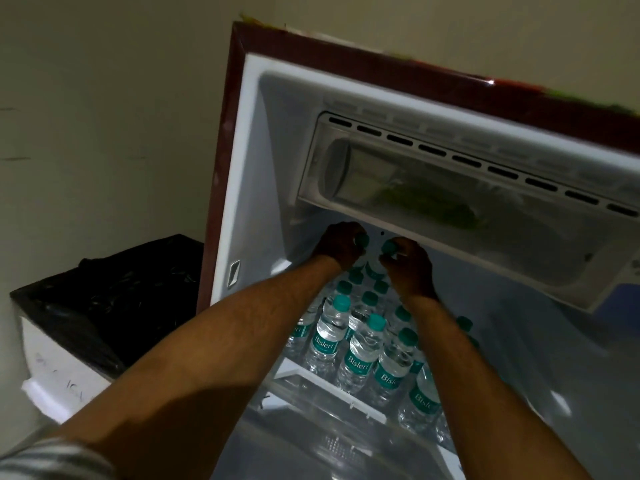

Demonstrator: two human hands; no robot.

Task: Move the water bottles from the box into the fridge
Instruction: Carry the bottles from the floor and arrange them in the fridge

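Here, I set two more water bottles at the far end of the fridge [242, 168] shelf [332, 386].
My left hand [337, 245] grips one capped bottle [362, 241], my right hand [410, 268] another [388, 247]; a dozen or so stocked bottles [360, 355] stand nearer. The box is out of view, so the remainder is unknown.

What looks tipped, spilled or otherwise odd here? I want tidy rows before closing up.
Nothing stands out. The bottles stand upright on the fridge shelf; no spill shows. The left hand and right hand each grip a bottle at the back.
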